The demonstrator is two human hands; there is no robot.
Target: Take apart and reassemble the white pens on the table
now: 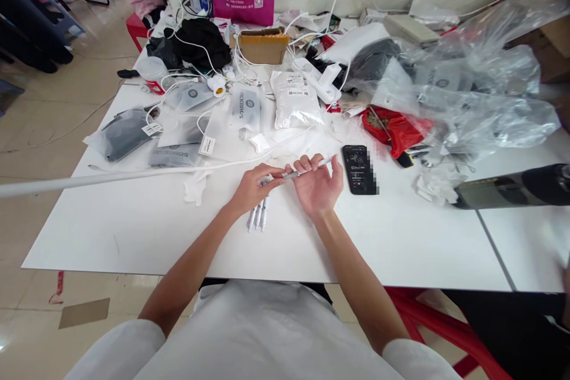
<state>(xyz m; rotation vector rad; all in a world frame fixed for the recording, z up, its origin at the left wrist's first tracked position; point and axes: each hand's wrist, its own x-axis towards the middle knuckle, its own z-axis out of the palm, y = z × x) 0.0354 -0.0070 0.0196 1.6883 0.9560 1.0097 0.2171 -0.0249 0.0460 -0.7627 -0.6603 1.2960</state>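
A slim white and grey pen [291, 175] is held slantwise between my two hands above the white table. My left hand [253, 190] pinches its lower left end with thumb and fingertips. Palm up, my right hand [318, 190] has its fingers curled over the pen, whose far end sticks out past the fingertips near the thumb. Several white pens [257, 217] lie side by side on the table just below my left hand, their upper ends partly hidden by it. To the right of my right hand lies a black phone [360, 169] with its screen lit.
A white cable [133, 178] crosses in front on the left. Behind my hands are packaged items [247, 108], a power strip [318, 80], a cardboard box [262, 47] and a red bag [401, 133]. Clear plastic [494, 107] and a dark bottle [507, 187] are at the right.
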